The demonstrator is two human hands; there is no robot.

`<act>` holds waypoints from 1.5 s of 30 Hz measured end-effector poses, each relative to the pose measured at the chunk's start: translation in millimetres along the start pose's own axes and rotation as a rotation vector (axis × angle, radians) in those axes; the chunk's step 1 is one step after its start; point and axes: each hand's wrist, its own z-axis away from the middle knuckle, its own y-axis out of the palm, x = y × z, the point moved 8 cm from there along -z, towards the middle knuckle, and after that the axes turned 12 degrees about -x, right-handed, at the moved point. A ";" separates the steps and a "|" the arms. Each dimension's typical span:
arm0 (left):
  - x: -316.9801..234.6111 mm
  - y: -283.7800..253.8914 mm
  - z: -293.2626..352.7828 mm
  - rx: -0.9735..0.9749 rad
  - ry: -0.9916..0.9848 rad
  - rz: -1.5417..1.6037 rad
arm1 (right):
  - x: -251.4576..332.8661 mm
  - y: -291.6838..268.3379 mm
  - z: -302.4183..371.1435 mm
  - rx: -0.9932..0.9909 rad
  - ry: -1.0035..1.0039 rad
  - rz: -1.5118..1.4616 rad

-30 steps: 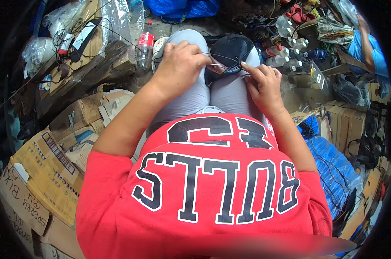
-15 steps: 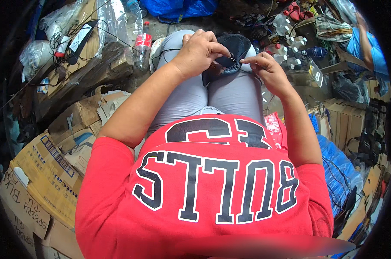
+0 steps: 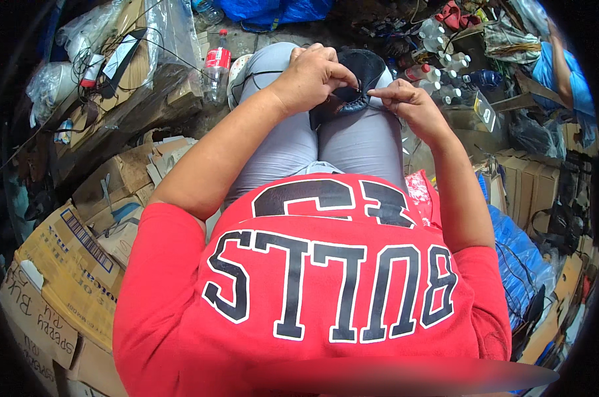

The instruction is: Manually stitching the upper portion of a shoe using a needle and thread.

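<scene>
A black item that looks like a shoe (image 3: 365, 66), with an open mouth and a brownish inside, rests on my grey-trousered knees. My left hand (image 3: 313, 76) is over its left side, thumb and fingers pinched at the rim. A tiny glint shows at those fingertips, but what they pinch is too small to name. On the other side of the opening my right hand (image 3: 405, 106) is closed, with its index finger and thumb together at the rim. Anything between them is too fine to see. A thin black cord (image 3: 268, 71) crosses my left knee, beside my left hand.
A clear bottle with a red label (image 3: 217, 66) stands left of my knee. Several small bottles (image 3: 438, 73) gather at the right. Flattened cardboard boxes (image 3: 75, 264) lie at my left, and blue plastic sheeting (image 3: 511, 258) at my right. Another person's arm (image 3: 560, 69) shows far right.
My left hand has shifted slightly right, its fingertips staying at the rim of the black item. My right hand remains almost in place, its fingers slightly more curled.
</scene>
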 end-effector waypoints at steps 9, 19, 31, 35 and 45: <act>9.0 1.2 3.5 -0.035 0.041 0.092 | 7.1 0.8 5.1 -0.010 -0.104 0.124; 7.1 -12.5 6.4 -0.032 -0.140 0.160 | 5.8 4.0 14.3 -0.047 0.099 -0.044; 21.1 35.8 5.0 0.103 -0.540 0.444 | -15.1 11.9 6.9 -0.234 0.163 -0.259; 29.3 43.1 3.9 0.138 -0.572 0.601 | -4.0 10.4 3.1 -0.247 0.036 -0.277; 15.3 -1.1 2.8 0.138 -0.240 0.142 | -7.7 -9.6 8.7 -0.208 -0.055 -0.195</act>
